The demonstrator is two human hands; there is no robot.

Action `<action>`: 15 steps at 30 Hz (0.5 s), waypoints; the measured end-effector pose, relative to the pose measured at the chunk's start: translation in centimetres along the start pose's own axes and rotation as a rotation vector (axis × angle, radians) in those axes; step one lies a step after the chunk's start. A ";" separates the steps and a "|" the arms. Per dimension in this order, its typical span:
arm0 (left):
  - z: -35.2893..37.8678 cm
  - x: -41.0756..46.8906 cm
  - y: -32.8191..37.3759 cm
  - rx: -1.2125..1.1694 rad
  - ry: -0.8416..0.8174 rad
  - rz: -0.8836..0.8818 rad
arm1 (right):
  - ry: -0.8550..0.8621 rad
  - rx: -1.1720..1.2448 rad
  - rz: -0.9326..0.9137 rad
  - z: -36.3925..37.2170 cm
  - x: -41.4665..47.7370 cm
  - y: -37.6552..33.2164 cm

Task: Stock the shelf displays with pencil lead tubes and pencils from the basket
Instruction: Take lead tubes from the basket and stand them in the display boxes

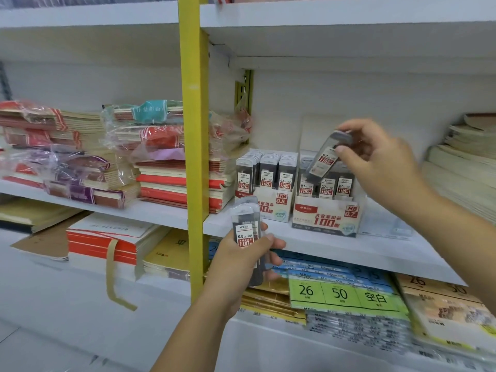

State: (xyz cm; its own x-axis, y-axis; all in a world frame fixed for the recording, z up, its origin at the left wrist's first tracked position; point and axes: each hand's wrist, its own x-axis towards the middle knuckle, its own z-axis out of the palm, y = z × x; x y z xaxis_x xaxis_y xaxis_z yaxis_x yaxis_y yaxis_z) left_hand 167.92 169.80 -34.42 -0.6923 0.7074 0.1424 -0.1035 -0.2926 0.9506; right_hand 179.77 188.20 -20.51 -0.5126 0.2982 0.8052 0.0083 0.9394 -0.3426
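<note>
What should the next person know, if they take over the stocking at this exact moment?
The right hand pinches one 0.7 tube, tilted, just above the 0.7 display box.
The left hand grips a bundle of 0.5 tubes, in front of and below the 0.5 display box.
Done: both boxes hold rows of tubes.
Left: set the 0.7 tube in its box, then place the 0.5 tubes. Basket and pencils are not in view.

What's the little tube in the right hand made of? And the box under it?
The lead tube looks like hard, see-through, shiny plastic: dark insides show through its side. The display box looks like printed card, probably matte, with folded flaps.
</note>
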 end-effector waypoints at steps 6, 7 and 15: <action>0.1 0.5 -0.3 0.061 -0.020 0.023 | -0.163 -0.119 0.101 2.2 1.6 1.5; 0.0 0.5 -0.3 0.065 -0.022 0.023 | -0.184 -0.109 0.118 2.4 1.7 1.7; -0.1 0.0 -0.2 0.094 -0.047 -0.013 | -0.224 -0.393 0.084 3.5 0.5 2.0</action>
State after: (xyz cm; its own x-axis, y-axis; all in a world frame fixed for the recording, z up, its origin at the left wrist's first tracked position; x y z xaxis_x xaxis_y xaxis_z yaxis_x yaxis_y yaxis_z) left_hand 167.86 169.75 -34.65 -0.6568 0.7408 0.1410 -0.0427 -0.2232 0.9738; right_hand 176.54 189.67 -22.45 -0.6687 0.3727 0.6434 0.3604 0.9193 -0.1580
